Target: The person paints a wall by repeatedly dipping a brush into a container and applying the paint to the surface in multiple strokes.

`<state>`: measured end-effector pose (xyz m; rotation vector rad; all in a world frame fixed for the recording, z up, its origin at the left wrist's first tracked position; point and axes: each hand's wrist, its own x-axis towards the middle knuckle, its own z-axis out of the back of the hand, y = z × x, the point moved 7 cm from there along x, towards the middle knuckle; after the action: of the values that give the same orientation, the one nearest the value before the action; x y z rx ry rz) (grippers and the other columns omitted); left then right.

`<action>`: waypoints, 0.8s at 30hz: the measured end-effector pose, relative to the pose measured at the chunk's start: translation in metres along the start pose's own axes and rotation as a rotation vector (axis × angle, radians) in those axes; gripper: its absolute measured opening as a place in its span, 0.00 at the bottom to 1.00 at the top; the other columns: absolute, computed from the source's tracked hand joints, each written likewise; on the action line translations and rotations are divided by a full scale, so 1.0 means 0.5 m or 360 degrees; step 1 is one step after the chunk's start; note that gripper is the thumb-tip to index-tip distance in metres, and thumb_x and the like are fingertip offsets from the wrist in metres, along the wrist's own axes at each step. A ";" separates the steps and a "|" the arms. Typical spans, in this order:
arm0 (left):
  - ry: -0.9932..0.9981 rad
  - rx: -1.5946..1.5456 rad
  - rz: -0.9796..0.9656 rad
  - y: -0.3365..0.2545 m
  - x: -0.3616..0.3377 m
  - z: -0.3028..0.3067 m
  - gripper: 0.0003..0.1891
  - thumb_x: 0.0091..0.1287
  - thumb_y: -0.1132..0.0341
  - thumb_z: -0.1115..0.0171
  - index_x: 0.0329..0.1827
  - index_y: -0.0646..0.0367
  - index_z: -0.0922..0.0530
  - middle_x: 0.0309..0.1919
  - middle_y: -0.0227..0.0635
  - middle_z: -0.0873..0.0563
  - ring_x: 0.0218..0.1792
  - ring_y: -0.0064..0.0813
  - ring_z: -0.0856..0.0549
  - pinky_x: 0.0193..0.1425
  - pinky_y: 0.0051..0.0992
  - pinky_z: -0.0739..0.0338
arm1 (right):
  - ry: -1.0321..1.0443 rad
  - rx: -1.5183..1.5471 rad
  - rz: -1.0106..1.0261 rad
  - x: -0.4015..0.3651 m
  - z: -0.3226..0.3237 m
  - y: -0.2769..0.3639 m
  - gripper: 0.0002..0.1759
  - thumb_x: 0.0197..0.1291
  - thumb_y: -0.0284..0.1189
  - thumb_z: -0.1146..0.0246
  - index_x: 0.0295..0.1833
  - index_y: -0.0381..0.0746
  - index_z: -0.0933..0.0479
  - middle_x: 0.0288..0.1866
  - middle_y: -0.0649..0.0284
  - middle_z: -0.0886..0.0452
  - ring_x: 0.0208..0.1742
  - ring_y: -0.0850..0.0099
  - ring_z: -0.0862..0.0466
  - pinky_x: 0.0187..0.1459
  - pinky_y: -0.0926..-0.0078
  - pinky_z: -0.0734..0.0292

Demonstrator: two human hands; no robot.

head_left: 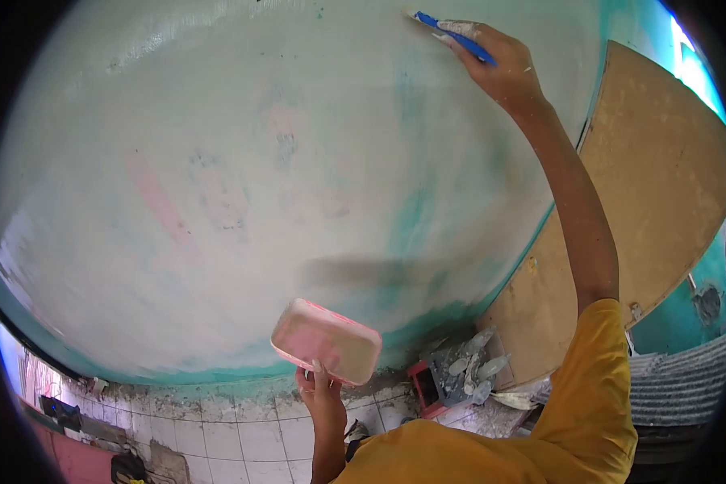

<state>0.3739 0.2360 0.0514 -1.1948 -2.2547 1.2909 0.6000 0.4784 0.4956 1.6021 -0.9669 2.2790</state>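
High on the wall (242,161), my right hand (496,60) is closed round the blue handle of a paintbrush (460,40). The brush tip points left and is at or close to the wall surface. White smears mark my fingers. Lower down, my left hand (321,391) grips the near edge of a shallow rectangular paint tray (359,347), tilted so its inside shows. Pale paint with pink patches coats the tray. Whitish paint covers most of the wall, with turquoise and pink showing through in places.
To the right, a large brown wooden board (653,161) leans by the wall. At its foot stand a clear bin of plastic bottles (468,367) and a red box (425,389). Grey corrugated sheets (673,387) lie at lower right. White tiles (226,440) cover the floor.
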 end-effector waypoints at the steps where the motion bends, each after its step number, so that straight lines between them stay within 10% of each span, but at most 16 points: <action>1: -0.0014 -0.0013 -0.0004 0.005 -0.001 -0.006 0.41 0.69 0.51 0.36 0.73 0.64 0.50 0.64 0.49 0.31 0.64 0.44 0.26 0.64 0.44 0.26 | -0.0036 -0.0091 0.0199 -0.017 -0.009 -0.001 0.10 0.62 0.30 0.35 0.48 0.41 0.18 0.46 0.59 0.14 0.47 0.60 0.15 0.48 0.67 0.18; 8: -0.0081 -0.0135 -0.0022 0.046 -0.031 -0.039 0.35 0.71 0.57 0.37 0.71 0.65 0.46 0.61 0.44 0.29 0.61 0.37 0.25 0.60 0.40 0.24 | 0.0834 0.0173 0.0257 -0.411 -0.156 0.178 0.10 0.56 0.29 0.38 0.45 0.43 0.19 0.46 0.61 0.16 0.46 0.62 0.15 0.49 0.64 0.19; 13: -0.0145 -0.0198 -0.0040 0.077 -0.054 -0.057 0.34 0.71 0.58 0.37 0.70 0.64 0.45 0.61 0.43 0.29 0.61 0.36 0.24 0.59 0.39 0.23 | 0.1105 0.0163 -0.0144 -0.258 -0.141 0.069 0.09 0.62 0.34 0.35 0.44 0.41 0.18 0.37 0.55 0.16 0.37 0.56 0.16 0.39 0.64 0.20; 20: -0.0185 -0.0272 -0.0062 0.116 -0.074 -0.078 0.33 0.71 0.58 0.37 0.70 0.64 0.44 0.59 0.42 0.28 0.59 0.35 0.24 0.58 0.38 0.23 | -0.0086 -0.0073 0.0183 0.070 0.003 -0.023 0.10 0.62 0.32 0.33 0.46 0.40 0.18 0.42 0.56 0.15 0.40 0.55 0.16 0.43 0.67 0.19; 24: -0.0225 -0.0285 -0.0092 0.122 -0.079 -0.075 0.33 0.71 0.58 0.37 0.69 0.64 0.44 0.59 0.42 0.28 0.59 0.35 0.24 0.58 0.38 0.23 | 0.0530 -0.0244 0.0207 -0.096 -0.109 -0.008 0.10 0.62 0.27 0.38 0.47 0.36 0.20 0.49 0.53 0.16 0.51 0.58 0.16 0.53 0.65 0.19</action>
<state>0.4521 0.2431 0.0285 -1.1177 -2.5328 1.2079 0.5792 0.5243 0.4432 1.0834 -1.1498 2.3852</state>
